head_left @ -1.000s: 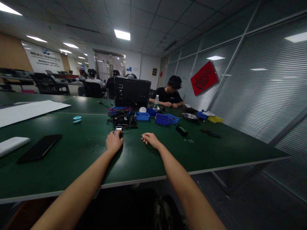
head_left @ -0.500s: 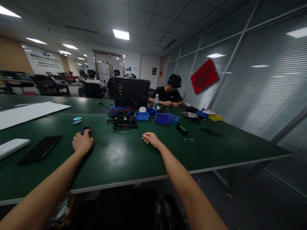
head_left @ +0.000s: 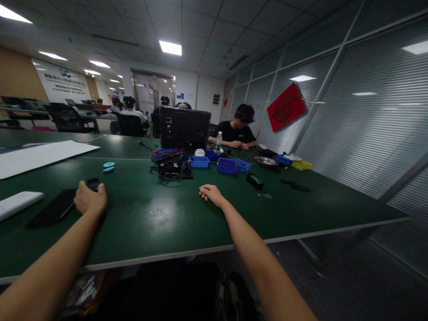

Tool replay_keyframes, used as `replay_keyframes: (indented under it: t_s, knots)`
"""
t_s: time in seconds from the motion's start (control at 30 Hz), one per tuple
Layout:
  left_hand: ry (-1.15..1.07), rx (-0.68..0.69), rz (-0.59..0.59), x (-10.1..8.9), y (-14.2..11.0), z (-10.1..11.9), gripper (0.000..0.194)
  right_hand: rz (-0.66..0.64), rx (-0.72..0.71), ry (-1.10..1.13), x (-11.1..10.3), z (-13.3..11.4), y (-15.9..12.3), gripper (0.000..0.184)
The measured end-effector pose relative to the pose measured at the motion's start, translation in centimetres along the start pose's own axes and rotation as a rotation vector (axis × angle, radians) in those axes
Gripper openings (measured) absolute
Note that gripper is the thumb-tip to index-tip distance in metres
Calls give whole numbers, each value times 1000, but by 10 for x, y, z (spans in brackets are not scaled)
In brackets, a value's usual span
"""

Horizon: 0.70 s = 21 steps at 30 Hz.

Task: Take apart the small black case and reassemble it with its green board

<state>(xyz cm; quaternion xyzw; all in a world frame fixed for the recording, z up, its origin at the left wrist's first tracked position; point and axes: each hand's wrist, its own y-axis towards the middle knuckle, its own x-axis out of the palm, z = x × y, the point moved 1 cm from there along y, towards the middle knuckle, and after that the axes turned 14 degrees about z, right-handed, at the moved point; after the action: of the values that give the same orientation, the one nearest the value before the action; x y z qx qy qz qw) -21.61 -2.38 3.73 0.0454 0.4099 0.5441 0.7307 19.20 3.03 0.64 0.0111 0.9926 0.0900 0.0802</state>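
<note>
My left hand (head_left: 90, 199) is closed around a small dark box-shaped device (head_left: 93, 183), low over the green table. Much of the device is hidden by the fingers and thumb. Just left of that hand lies a flat black tablet-like slab (head_left: 53, 208), its right end partly covered by the hand. Beyond the hand sits a small light-blue two-part object (head_left: 109, 166). My right hand (head_left: 211, 195) rests on the tabletop, fingers loosely curled together, with nothing visible in them.
A white slab-like device (head_left: 20, 204) and a large white sheet (head_left: 47, 154) lie at left. A black monitor (head_left: 185, 128), tangled cables (head_left: 167, 154), blue trays (head_left: 227, 166), a bottle (head_left: 218, 141) and a metal dish (head_left: 266, 161) stand farther back. A person (head_left: 239, 131) sits across the table.
My left hand has moved left with the dark device, coming to the edge of the black slab. My right hand stays in place.
</note>
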Motion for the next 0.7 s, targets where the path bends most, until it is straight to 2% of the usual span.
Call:
replay_keyframes:
  t_s: [0.13, 0.23, 0.37, 0.57, 0.7]
  knots:
    - [72, 35, -110, 2, 3, 3, 53, 4, -4, -4, 0, -1, -1, 11]
    - [137, 97, -173, 1, -7, 17, 56, -1, -6, -7, 1, -3, -2, 11]
    - [132, 241, -298, 2, -36, 46, 60, 4, -7, -9, 1, -2, -1, 11]
    - [32, 437, -408, 18, -86, 82, 61, -5, -14, -6, 1, 2, 3, 11]
    - [-73, 492, -468, 30, -121, 107, 61, 1, -18, -14, 1, 2, 3, 10]
